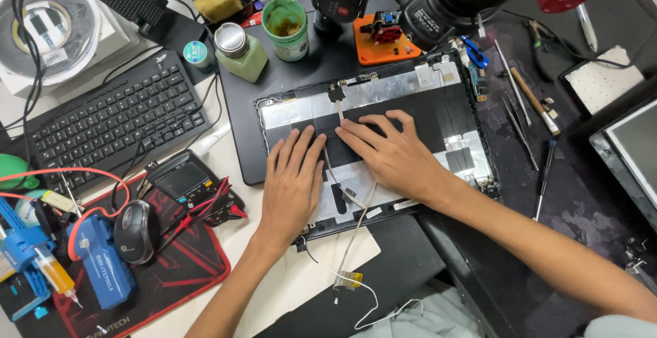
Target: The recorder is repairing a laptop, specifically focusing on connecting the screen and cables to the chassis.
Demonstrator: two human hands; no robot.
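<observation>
A black laptop lid (438,115) with shiny silver strips is seen. A black keyboard (109,119), a green cup (286,29) and an orange tray (383,47) are seen. A red and black mat (185,263) is patterned with lines.

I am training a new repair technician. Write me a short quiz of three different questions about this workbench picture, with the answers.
1. True or false: both hands lie flat on the laptop lid panel.
2. Which thing is nearest the left hand? A) multimeter B) tweezers C) green bottle
3. Fill in: the computer mouse rests on a red and black ____.

Key: 1 true, the right hand also presses on it, holding nothing. 2 A. 3 mat.
</observation>
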